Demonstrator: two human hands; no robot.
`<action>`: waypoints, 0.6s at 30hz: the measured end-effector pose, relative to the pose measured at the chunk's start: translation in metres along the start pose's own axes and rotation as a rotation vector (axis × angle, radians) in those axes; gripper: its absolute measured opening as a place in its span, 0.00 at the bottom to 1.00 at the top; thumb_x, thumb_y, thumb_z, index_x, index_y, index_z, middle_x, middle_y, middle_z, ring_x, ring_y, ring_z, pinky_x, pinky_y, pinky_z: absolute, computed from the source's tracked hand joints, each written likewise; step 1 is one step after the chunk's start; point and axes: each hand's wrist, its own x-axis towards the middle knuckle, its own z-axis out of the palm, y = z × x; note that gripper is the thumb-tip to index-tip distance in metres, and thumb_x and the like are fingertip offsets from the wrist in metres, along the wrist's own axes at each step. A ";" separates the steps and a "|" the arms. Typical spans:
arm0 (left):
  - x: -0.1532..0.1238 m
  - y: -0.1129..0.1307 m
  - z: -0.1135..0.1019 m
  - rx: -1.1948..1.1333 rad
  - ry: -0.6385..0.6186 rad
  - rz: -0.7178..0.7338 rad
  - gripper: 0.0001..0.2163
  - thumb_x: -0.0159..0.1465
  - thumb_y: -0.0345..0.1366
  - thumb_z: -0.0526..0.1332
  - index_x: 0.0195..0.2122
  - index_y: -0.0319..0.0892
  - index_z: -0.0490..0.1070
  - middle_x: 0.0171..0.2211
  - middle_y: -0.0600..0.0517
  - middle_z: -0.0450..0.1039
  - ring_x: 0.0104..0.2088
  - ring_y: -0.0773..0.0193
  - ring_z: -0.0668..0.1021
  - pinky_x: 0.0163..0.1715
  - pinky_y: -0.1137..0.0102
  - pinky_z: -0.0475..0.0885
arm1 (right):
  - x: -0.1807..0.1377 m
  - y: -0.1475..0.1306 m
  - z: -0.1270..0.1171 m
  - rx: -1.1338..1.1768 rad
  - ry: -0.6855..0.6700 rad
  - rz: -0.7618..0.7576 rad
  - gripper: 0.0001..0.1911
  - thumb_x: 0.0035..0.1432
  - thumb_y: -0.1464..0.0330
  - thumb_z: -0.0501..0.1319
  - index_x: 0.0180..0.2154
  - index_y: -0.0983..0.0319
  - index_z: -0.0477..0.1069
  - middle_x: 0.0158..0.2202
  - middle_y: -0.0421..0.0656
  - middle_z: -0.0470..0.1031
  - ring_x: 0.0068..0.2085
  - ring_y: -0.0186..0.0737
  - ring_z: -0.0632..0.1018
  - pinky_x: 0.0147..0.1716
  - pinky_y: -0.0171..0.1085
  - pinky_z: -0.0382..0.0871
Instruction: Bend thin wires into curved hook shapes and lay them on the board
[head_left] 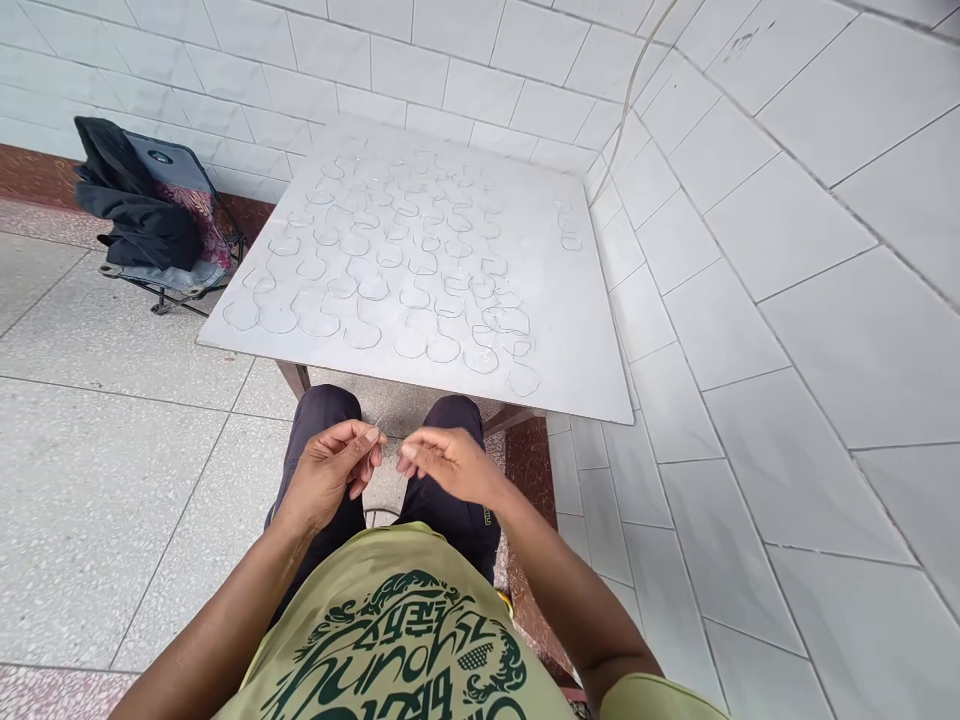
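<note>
Over my lap, in front of the table edge, my left hand (pixel 334 468) pinches a thin strand (pixel 379 422) between thumb and fingertips. It looks like fine wire or line; its exact kind is too small to tell. Close by on the right, my right hand (pixel 451 463) has its fingers drawn together, with a small gap between the two hands. Whatever its fingertips hold is hidden. Many thin, curved strands (pixel 442 360) lie in rows across the white table (pixel 574 340), bent into S-shapes and loops. Several overlap in a small tangle (pixel 506 318) toward the right.
At the left stands a folding chair (pixel 180 165) with dark cloth (pixel 150 225) on it. White tiled walls (pixel 795 320) border the table behind and at the right. A pale cable (pixel 628 95) runs down the corner. My knees (pixel 326 403) are just under the front edge.
</note>
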 end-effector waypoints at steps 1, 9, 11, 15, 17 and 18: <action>0.001 -0.001 0.001 -0.008 0.005 0.007 0.15 0.62 0.48 0.72 0.36 0.40 0.78 0.26 0.55 0.72 0.20 0.73 0.69 0.13 0.79 0.60 | 0.000 0.004 0.010 0.089 -0.010 0.015 0.24 0.72 0.50 0.58 0.40 0.63 0.78 0.37 0.46 0.83 0.35 0.39 0.83 0.35 0.35 0.75; 0.002 0.001 -0.001 -0.069 -0.046 -0.063 0.16 0.62 0.48 0.72 0.36 0.39 0.79 0.29 0.52 0.73 0.22 0.72 0.70 0.14 0.79 0.60 | 0.002 0.019 0.039 0.269 0.191 0.125 0.30 0.70 0.42 0.54 0.32 0.61 0.70 0.26 0.41 0.77 0.26 0.37 0.78 0.30 0.36 0.74; 0.001 0.002 -0.003 -0.115 -0.094 -0.128 0.16 0.61 0.48 0.73 0.34 0.38 0.79 0.29 0.51 0.73 0.22 0.72 0.69 0.14 0.79 0.58 | 0.000 0.021 0.037 0.171 0.224 0.091 0.28 0.72 0.44 0.52 0.34 0.60 0.70 0.25 0.40 0.76 0.25 0.37 0.77 0.28 0.36 0.73; -0.001 -0.002 -0.009 -0.183 -0.157 -0.207 0.15 0.61 0.45 0.74 0.31 0.37 0.78 0.29 0.50 0.73 0.23 0.73 0.69 0.16 0.80 0.56 | -0.004 0.022 0.032 -0.105 0.243 -0.006 0.23 0.77 0.52 0.49 0.36 0.59 0.70 0.21 0.37 0.73 0.23 0.35 0.75 0.32 0.34 0.71; -0.002 -0.005 -0.010 -0.195 -0.162 -0.202 0.15 0.60 0.44 0.74 0.30 0.36 0.78 0.28 0.50 0.73 0.23 0.73 0.68 0.17 0.80 0.56 | -0.005 0.020 0.028 -0.210 0.213 -0.022 0.21 0.78 0.55 0.49 0.38 0.59 0.71 0.20 0.36 0.72 0.24 0.34 0.75 0.35 0.34 0.71; -0.002 -0.006 -0.010 -0.198 -0.161 -0.189 0.15 0.60 0.44 0.74 0.30 0.36 0.78 0.28 0.50 0.73 0.23 0.73 0.68 0.17 0.80 0.57 | -0.005 0.018 0.026 -0.243 0.193 -0.023 0.21 0.78 0.56 0.49 0.38 0.59 0.72 0.20 0.35 0.71 0.24 0.34 0.76 0.35 0.34 0.71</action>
